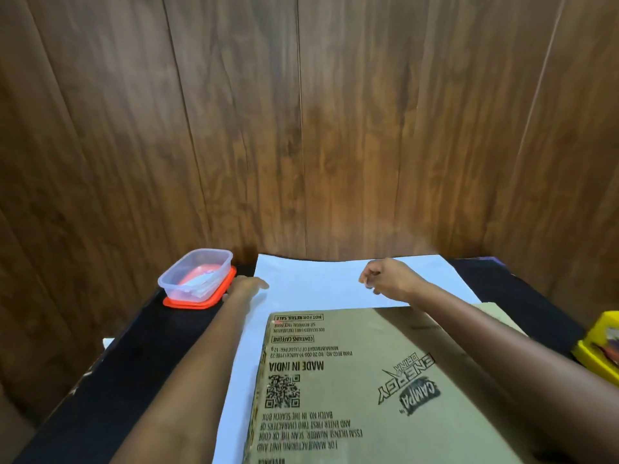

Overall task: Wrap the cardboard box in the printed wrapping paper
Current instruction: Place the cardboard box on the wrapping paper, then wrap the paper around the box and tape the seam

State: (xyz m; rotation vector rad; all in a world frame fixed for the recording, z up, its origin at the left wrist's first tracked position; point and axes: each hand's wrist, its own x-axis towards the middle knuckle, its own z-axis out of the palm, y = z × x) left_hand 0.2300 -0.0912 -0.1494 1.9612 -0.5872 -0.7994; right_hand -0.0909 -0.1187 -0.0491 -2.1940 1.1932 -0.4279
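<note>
The brown cardboard box (pixel 361 390), printed with black text and a QR code, lies on the wrapping paper (pixel 311 286), whose white back faces up on the dark table. My left hand (pixel 246 284) reaches past the box to the paper's far left corner, fingers flat on it. My right hand (pixel 385 277) hovers over the far part of the sheet with its fingers curled; I cannot make out anything held in them.
A clear plastic tub (pixel 196 274) sits on an orange lid at the table's far left, next to my left hand. A yellow container (pixel 599 346) stands at the right edge. A wood-panelled wall (pixel 301 128) rises right behind the table.
</note>
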